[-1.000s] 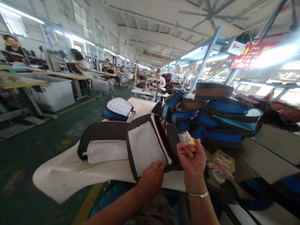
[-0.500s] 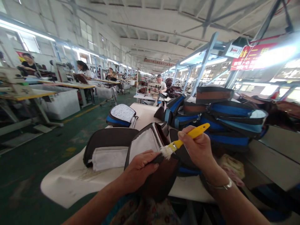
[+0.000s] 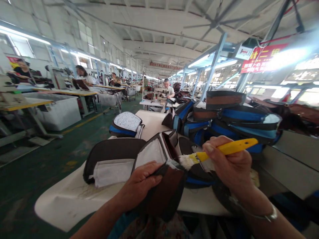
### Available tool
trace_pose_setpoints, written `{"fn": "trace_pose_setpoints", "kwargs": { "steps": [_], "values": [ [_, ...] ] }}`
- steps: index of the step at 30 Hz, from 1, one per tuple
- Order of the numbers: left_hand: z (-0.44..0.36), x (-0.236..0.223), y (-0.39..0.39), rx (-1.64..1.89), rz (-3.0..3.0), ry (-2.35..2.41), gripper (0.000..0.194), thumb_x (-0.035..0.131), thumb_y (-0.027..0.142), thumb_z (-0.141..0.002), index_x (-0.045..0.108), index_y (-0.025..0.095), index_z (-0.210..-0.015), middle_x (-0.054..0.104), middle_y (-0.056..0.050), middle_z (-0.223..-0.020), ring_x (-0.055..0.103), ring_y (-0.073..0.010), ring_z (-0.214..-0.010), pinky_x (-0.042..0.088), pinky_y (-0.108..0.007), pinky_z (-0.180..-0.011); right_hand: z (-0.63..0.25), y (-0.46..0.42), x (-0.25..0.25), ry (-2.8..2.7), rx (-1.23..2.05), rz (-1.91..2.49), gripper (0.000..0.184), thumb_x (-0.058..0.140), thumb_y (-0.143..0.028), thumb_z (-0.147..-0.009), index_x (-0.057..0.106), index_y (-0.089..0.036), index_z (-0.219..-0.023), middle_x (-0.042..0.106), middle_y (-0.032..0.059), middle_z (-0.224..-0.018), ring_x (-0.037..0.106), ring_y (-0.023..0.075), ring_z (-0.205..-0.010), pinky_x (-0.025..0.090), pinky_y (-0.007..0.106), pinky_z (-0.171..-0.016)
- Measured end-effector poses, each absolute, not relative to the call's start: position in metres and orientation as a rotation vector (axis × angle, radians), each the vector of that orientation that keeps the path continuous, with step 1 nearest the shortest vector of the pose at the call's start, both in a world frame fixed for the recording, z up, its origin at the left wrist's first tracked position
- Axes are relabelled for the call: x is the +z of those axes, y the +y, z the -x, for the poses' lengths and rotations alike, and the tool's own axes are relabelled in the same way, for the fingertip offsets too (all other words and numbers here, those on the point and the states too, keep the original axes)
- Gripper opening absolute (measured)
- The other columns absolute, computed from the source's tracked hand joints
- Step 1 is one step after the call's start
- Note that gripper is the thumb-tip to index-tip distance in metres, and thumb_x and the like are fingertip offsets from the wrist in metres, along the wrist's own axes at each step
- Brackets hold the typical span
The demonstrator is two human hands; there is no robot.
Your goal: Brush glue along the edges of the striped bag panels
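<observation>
My right hand is closed round the yellow handle of a paintbrush. Its pale, wet-looking bristles are at the upper edge of a brown and black bag piece. A whitish smear lies along that edge, just left of the bristles. My left hand grips the same bag piece by its rim, thumb on the near side and fingers over the top. Behind the hand, the bag's open body shows a white lining and a dark inside. A black flap with a white panel spreads to the left on the table.
A cream-covered table carries the work. Blue and black bag parts are piled at the right, and a part with a patterned white lining lies at the back left. Beyond stand sewing tables, a white bin and several seated people.
The brush has moved right along the bag's edge and now lies flatter, leaving a whitish smear. My left hand keeps its hold on the bag piece. The view has shifted slightly.
</observation>
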State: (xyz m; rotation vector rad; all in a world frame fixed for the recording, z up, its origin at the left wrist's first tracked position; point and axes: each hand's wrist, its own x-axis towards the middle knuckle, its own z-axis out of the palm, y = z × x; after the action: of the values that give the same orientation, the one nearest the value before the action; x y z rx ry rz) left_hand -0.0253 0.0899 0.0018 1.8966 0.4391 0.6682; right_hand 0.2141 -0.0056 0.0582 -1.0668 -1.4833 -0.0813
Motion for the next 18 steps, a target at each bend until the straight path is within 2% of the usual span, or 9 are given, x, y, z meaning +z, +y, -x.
{"fn": "trace_pose_setpoints", "kwargs": {
  "steps": [4,10,14,18],
  "values": [
    [0.024,0.0,0.093,0.651,-1.893,0.456,0.02,0.055,0.025,-0.094,0.071,0.024,-0.106,0.064,0.002,-0.096,0.059,-0.0169,-0.095,0.041,-0.025,-0.086,-0.217,-0.013,0.049,-1.596,-0.014,1.131,0.012,0.062,-0.021,-0.095,0.06,-0.022,-0.083,0.054,-0.0028,-0.072,0.05,0.0126,-0.062,0.04,0.028,-0.056],
    [0.022,0.001,0.095,0.707,-1.958,0.463,0.022,0.055,0.025,-0.096,0.069,0.025,-0.112,0.066,0.002,-0.102,0.061,-0.0163,-0.098,0.043,-0.025,-0.088,-0.215,-0.02,0.042,-1.523,-0.103,1.095,0.012,0.061,-0.02,-0.096,0.059,-0.023,-0.084,0.058,-0.0019,-0.077,0.056,0.0137,-0.069,0.042,0.028,-0.06],
    [0.018,0.0,0.089,0.809,-2.155,0.451,0.02,0.053,0.02,-0.097,0.068,0.024,-0.108,0.065,0.001,-0.092,0.062,-0.0136,-0.088,0.046,-0.023,-0.079,-0.222,-0.023,0.049,-1.561,-0.226,1.272,0.015,0.063,-0.023,-0.095,0.059,-0.022,-0.08,0.054,-0.0049,-0.068,0.05,0.0108,-0.058,0.041,0.027,-0.056],
    [0.007,-0.013,0.074,1.105,-2.566,0.314,0.03,0.045,0.015,-0.097,0.06,0.016,-0.123,0.063,-0.005,-0.087,0.059,-0.0153,-0.076,0.048,-0.026,-0.066,-0.223,-0.029,0.074,-1.353,-0.271,1.247,0.019,0.069,-0.028,-0.091,0.061,-0.022,-0.075,0.058,-0.0026,-0.071,0.054,0.0128,-0.062,0.043,0.027,-0.058]
  ]
}}
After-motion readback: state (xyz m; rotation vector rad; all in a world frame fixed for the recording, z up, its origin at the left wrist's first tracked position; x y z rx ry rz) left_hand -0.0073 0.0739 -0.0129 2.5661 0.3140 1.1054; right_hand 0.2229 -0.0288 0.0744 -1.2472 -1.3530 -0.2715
